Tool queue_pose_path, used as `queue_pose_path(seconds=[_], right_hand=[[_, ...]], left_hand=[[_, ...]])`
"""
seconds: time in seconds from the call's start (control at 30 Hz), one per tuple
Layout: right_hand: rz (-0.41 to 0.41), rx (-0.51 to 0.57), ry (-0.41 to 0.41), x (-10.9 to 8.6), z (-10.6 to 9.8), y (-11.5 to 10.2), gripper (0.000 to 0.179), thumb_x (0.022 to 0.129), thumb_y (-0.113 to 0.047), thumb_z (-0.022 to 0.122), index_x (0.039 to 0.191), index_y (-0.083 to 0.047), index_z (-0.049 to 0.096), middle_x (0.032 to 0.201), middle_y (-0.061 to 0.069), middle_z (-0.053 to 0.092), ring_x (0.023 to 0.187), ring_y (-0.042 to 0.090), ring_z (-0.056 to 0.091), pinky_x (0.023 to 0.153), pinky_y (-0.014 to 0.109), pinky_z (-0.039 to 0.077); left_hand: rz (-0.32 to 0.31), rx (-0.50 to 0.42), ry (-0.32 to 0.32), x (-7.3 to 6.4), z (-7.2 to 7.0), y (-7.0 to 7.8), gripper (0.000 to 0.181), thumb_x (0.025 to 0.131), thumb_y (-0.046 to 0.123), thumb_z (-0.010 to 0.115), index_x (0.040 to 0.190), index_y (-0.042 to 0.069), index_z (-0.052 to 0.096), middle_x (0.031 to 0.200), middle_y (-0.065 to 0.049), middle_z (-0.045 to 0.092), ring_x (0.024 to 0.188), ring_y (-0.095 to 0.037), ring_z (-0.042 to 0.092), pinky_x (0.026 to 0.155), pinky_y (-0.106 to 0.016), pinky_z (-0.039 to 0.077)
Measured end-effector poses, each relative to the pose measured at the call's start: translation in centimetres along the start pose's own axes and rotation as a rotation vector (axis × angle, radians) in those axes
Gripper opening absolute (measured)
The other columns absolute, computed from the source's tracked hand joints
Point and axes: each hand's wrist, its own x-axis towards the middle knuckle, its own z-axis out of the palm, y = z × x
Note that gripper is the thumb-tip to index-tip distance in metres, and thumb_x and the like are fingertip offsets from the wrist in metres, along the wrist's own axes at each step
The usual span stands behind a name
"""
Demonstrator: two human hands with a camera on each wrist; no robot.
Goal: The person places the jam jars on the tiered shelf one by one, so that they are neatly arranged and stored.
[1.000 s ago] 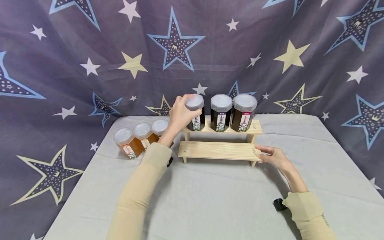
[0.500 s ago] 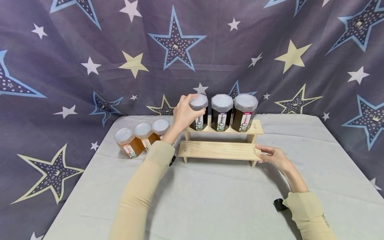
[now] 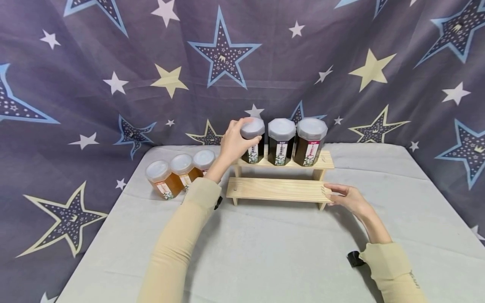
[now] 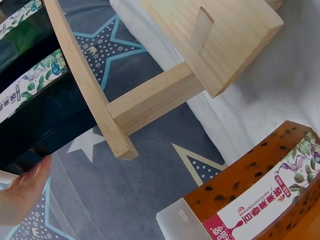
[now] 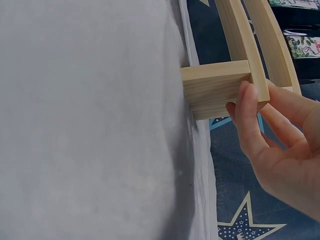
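My left hand (image 3: 233,145) grips the lidded top of a dark jar (image 3: 253,155) at the left end of the upper tier of a wooden two-tier rack (image 3: 278,189). Beside that jar, upright on the same tier, stand a middle dark jar (image 3: 281,143) and a right dark jar (image 3: 311,145) with a pink-topped label. My right hand (image 3: 352,201) pinches the right end of the lower tier. In the right wrist view, the fingers (image 5: 246,107) hold that board's end (image 5: 215,95). Fingertips of my left hand (image 4: 25,195) touch the jar's lid end in the left wrist view.
Several amber jars with whitish lids stand left of the rack, including a front one (image 3: 163,181) and a middle one (image 3: 183,170); my left arm partly hides the third (image 3: 203,159). A star-patterned cloth (image 3: 223,63) hangs behind the grey-white table cover (image 3: 273,252).
My left hand has slid the left dark jar a little to the right along the upper tier, closer to the middle jar. The right hand keeps its hold on the lower tier.
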Motion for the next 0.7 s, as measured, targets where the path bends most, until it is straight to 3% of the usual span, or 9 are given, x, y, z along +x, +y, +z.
queue_pose_path(seconds=[0.17,0.4,0.53,0.7], right_hand=[[0.029,-0.023,0.022,0.0,0.1,0.0,0.074,0.069,-0.035,0.072,0.122,0.01,0.046,0.095,-0.009,0.064,0.079,0.012,0.063,0.068,0.03,0.051],[0.033,-0.013,0.019,0.2,0.0,0.3,0.073,0.068,-0.035,0.072,0.121,0.008,0.047,0.095,-0.009,0.064,0.078,0.012,0.063,0.068,0.029,0.051],[0.039,-0.02,0.017,0.1,0.1,-0.1,0.081,0.065,-0.038,0.073,0.122,0.011,0.045,0.095,-0.01,0.063,0.078,0.012,0.063,0.069,0.03,0.051],[0.041,-0.024,0.02,0.1,0.1,-0.1,0.082,0.064,-0.037,0.074,0.123,0.012,0.043,0.096,-0.011,0.062,0.078,0.013,0.063,0.069,0.03,0.051]], left_hand=[[0.001,-0.04,-0.033,-0.1,-0.2,-0.1,0.056,0.073,0.042,0.067,0.123,0.026,0.048,0.111,-0.009,0.046,0.091,-0.026,0.052,0.072,-0.039,0.043],[0.021,-0.088,-0.068,-0.4,-0.3,-0.2,0.057,0.076,0.042,0.065,0.127,0.025,0.046,0.114,-0.012,0.044,0.096,-0.027,0.05,0.077,-0.04,0.042],[0.032,-0.114,-0.045,-0.8,-0.5,-0.2,0.053,0.078,0.039,0.064,0.126,0.023,0.048,0.117,-0.012,0.042,0.099,-0.027,0.049,0.08,-0.041,0.041],[0.067,-0.177,0.047,-1.6,-0.5,-0.5,0.046,0.079,0.029,0.065,0.121,0.014,0.053,0.117,-0.013,0.042,0.104,-0.027,0.047,0.085,-0.04,0.039]])
